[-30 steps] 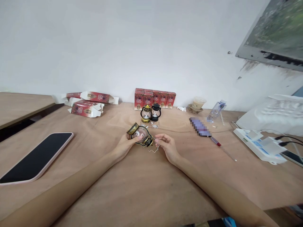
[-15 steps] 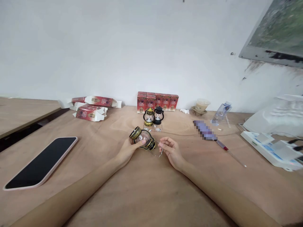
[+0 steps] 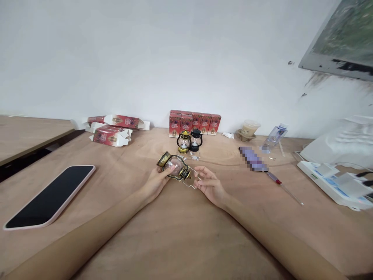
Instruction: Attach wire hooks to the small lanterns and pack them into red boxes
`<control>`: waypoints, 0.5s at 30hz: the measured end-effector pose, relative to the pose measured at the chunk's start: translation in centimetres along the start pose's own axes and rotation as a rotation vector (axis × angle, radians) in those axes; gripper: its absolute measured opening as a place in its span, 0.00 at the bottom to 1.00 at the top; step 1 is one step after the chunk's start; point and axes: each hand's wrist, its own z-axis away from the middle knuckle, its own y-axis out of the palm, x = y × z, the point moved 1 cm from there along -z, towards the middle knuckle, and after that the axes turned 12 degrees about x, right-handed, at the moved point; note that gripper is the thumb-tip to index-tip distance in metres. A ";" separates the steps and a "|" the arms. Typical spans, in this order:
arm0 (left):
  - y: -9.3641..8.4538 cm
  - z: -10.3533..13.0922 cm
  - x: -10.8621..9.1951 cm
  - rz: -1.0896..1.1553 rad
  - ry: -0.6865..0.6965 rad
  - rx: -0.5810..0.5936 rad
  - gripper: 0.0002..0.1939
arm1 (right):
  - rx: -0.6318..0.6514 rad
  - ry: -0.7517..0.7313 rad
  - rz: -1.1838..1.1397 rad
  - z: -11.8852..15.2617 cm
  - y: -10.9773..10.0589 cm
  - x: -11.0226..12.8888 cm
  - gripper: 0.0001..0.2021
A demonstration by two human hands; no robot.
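Observation:
A small black-and-gold lantern lies tilted on its side in the air, its base toward the upper left and its top toward the right. My left hand is closed around its clear globe, thumb on the near side. From the lantern's top a thin bent wire handle sticks out to the right. My right hand pinches the outer end of that wire between thumb and fingers. Just behind stand a gold lantern and a black lantern, both upright, with small bits of hardware before them.
Red boxes stand against the wall; opened cartons lie at left. A phone rests at the left front. To the right are a screwdriver, a cup, a plastic bottle and a power strip.
The lantern has turned slightly and shifted a little left in my left hand. The wire handle now shows as a wider bent loop between the lantern's top and my right hand.

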 end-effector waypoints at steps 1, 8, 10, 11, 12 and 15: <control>-0.1 0.0 0.0 0.022 -0.007 -0.016 0.17 | 0.002 0.009 -0.004 0.0 -0.1 0.0 0.19; -0.3 -0.1 0.1 0.102 -0.061 -0.072 0.11 | 0.002 0.099 -0.042 0.0 0.1 -0.4 0.10; -0.3 -0.1 0.1 0.115 -0.068 -0.089 0.09 | -0.008 0.075 -0.009 0.1 0.5 -0.6 0.10; -0.3 -0.1 0.1 0.119 -0.068 -0.098 0.08 | -0.010 0.060 0.005 0.1 0.7 -0.6 0.11; -0.4 -0.1 0.1 0.120 -0.066 -0.103 0.08 | -0.012 0.046 0.017 0.2 1.0 -0.7 0.11; -0.4 -0.1 0.1 0.109 -0.049 -0.090 0.10 | -0.027 0.035 0.047 0.4 1.6 -0.9 0.12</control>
